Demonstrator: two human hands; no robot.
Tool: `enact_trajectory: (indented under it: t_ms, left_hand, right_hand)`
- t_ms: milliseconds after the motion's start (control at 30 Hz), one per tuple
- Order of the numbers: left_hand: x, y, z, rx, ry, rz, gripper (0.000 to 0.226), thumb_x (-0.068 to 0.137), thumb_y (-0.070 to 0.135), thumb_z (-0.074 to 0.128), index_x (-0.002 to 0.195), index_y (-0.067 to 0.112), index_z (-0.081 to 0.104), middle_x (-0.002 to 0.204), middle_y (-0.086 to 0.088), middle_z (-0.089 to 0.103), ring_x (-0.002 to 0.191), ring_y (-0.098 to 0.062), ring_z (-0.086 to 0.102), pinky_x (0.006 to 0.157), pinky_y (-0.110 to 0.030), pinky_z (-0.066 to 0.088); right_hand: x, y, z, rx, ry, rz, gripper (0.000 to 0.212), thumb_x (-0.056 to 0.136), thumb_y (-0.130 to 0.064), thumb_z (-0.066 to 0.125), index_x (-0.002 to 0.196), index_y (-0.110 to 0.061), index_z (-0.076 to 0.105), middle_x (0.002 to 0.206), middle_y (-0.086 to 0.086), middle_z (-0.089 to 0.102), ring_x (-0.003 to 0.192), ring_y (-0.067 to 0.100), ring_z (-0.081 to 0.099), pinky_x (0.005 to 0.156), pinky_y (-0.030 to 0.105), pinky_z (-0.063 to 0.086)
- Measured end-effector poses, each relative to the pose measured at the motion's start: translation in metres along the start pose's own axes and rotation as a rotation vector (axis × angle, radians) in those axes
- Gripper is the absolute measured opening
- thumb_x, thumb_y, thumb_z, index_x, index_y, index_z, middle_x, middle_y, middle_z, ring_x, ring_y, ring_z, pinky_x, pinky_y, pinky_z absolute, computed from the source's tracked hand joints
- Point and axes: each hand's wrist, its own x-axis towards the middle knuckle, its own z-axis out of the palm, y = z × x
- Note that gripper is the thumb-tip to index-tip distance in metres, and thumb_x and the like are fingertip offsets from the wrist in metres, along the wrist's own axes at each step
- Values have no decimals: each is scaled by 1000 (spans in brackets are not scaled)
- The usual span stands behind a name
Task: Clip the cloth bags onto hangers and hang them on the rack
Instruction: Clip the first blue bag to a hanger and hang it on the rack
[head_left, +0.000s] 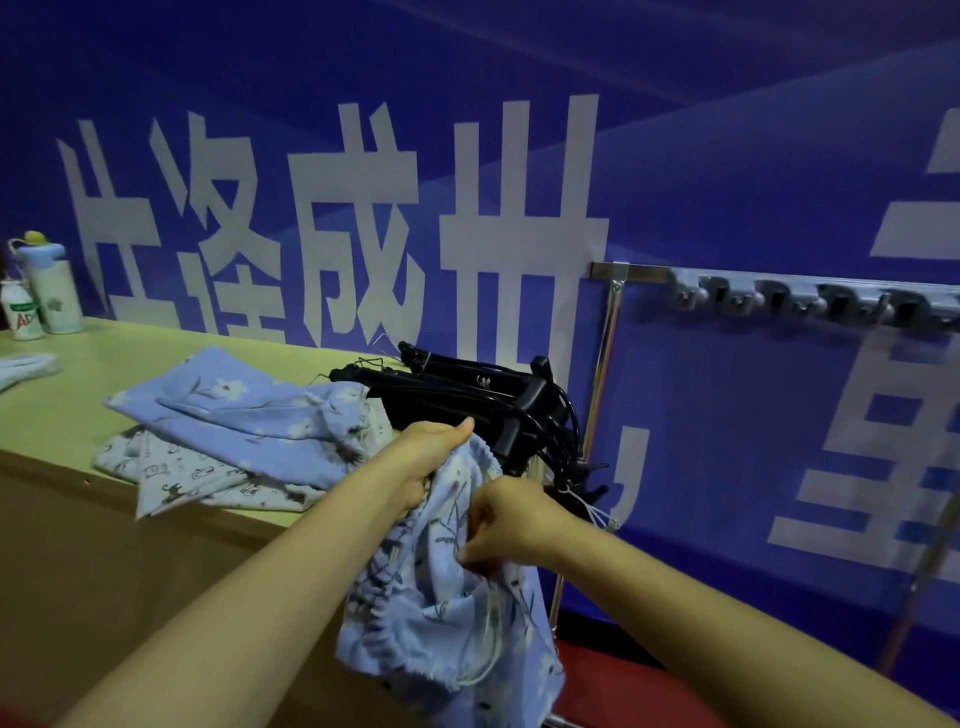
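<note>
**Blue bag (457, 613) gripped for clipping**

Left hand (431, 457) clenches the bag's gathered hem while right hand (504, 525) pinches the cloth lower down, probably to pull an edge flat for a clip. It hangs off the table (104, 374) edge, just before the hangers (457, 395), a black tangle I cannot count. Second blue bag (234, 410) and white bag (171, 478) lie waiting; one rack (810, 301) stands right.

Single view, head-worn, wide-angle. Camera sits at the front edge of the surface (62, 410), toward its right end, looking forward and down across it. Faces the blue banner (727, 156) hanging directly behind the surface. Close in: the surface fills the lower left, the banner the whole upper frame. Rack rail (810, 304) is just right of the surface, against the banner, running off the right edge.
</note>
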Motion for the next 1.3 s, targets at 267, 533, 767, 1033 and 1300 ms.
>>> enact_trajectory:
  t_ms: [267, 533, 767, 1033, 1300]
  left_hand:
    - [-23, 12, 9, -15, -67, 45, 26, 95, 27, 52, 84, 6, 63, 76, -14, 61, 70, -25, 59, 71, -33, 51]
    - [-34, 25, 27, 271, 81, 186, 51, 97, 24, 48, 53, 17, 23, 54, -3, 20, 49, -19, 19, 54, -30, 20]
    - [-37, 7, 19, 380, 52, 144, 50, 98, 26, 45, 54, 14, 23, 54, -5, 19, 47, -18, 17, 55, -29, 21]
    - [-14, -2, -12, -36, 39, 72, 33, 97, 23, 47, 70, 5, 48, 69, -17, 54, 61, -25, 54, 68, -35, 45]
    - [27, -14, -15, -231, 32, 14, 30, 99, 16, 43, 76, 0, 55, 78, -22, 58, 63, -24, 57, 53, -26, 52]
  right_hand:
    - [-31, 2, -3, -486, 51, -89, 22, 91, -33, 55, 89, -11, 56, 85, 9, 55, 73, 24, 45, 59, 33, 37]
    - [-88, 38, -48, -666, -245, 53, 29, 91, -19, 43, 85, 0, 64, 96, 9, 50, 69, 26, 42, 53, 33, 32]
    - [-83, 55, -68, -313, -212, 139, 20, 83, -19, 43, 65, -11, 47, 70, 10, 47, 64, 23, 37, 59, 34, 35]
    - [-23, 56, -92, -65, 96, 148, 21, 90, -20, 52, 98, -13, 71, 105, 5, 69, 94, 22, 63, 85, 36, 51]
    - [82, 28, -91, -174, 302, -6, 38, 96, -31, 52, 128, -11, 50, 121, 12, 61, 105, 31, 59, 88, 42, 51]
